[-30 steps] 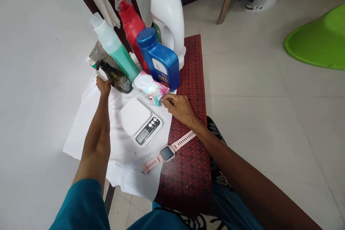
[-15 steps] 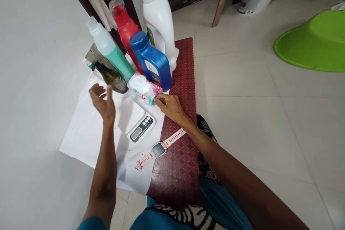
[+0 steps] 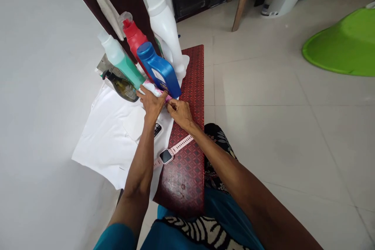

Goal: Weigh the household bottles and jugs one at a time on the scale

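A small pink and white pack of wet wipes (image 3: 151,86) lies at the foot of the bottles, mostly hidden under my left hand (image 3: 151,103). That hand grips the pack from above, thumb on its right part and fingers at its left end. My right hand (image 3: 180,113) pinches the pack's right end with closed fingers. Below my left hand, a white digital kitchen scale (image 3: 135,123) is partly covered by my forearm. A pink-strapped smartwatch (image 3: 166,156) lies nearer to me, one strap end hidden by the forearm.
Behind the pack stand a blue bottle (image 3: 161,71), a white jug (image 3: 165,27), a red bottle (image 3: 134,39), a green-liquid bottle (image 3: 124,62) and a dark pump bottle (image 3: 121,86). White cloth (image 3: 99,133) covers part of the red patterned tabletop (image 3: 190,164). A wall borders the left.
My left hand has come right, from open in the air beside the scale onto the wipes pack. My right hand stays at the pack's right end. The view has shifted slightly.
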Tool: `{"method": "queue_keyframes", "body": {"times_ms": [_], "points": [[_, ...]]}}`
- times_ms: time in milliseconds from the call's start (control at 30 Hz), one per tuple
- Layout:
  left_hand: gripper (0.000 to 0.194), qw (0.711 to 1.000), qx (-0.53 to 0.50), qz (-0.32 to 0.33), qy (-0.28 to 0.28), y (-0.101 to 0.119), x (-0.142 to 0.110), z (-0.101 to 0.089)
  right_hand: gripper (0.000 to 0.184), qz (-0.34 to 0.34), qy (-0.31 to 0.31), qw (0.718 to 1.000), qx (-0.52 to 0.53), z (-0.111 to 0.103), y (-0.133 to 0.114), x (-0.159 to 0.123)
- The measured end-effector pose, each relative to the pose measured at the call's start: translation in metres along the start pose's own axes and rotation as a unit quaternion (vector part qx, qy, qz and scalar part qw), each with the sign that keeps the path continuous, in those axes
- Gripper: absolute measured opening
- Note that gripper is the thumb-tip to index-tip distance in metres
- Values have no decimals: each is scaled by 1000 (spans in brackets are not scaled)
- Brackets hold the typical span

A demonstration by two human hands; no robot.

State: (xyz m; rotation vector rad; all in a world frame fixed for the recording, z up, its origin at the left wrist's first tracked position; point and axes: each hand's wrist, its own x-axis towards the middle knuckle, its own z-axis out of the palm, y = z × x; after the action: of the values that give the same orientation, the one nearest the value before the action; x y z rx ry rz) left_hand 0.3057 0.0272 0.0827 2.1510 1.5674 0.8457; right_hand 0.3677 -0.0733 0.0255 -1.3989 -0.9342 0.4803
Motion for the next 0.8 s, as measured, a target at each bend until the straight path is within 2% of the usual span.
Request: {"method": "queue_keyframes", "body": {"times_ms": [133,300,367,467,633,700,800], "points": [[101,1000,-30,6,5,1,-1,-5,23,-9,-10,1000,-7,0,-1,2],[87,993,-109,21,48,-14,14,-20,23,-7,-14,1000,-7,1,0,1],[81,987,-142,38,58,-22,20,-36,25,-6,-14,1000,-8,1,2,1],[76,981,-167,80,64,-33,16,-74,28,-2,-16,1000,-8,2,3,1],[76,984,-97,133,72,-50,-25,-143,26,8,-34,999,-2,2,3,0],[79,987,-72,129,61,-60,-39,-157,26,10,-35,999,-6,1,3,0],[77,991,-53,123,26,-80,-52,-157,26,18,-38,999,-9,1,3,-1]]}}
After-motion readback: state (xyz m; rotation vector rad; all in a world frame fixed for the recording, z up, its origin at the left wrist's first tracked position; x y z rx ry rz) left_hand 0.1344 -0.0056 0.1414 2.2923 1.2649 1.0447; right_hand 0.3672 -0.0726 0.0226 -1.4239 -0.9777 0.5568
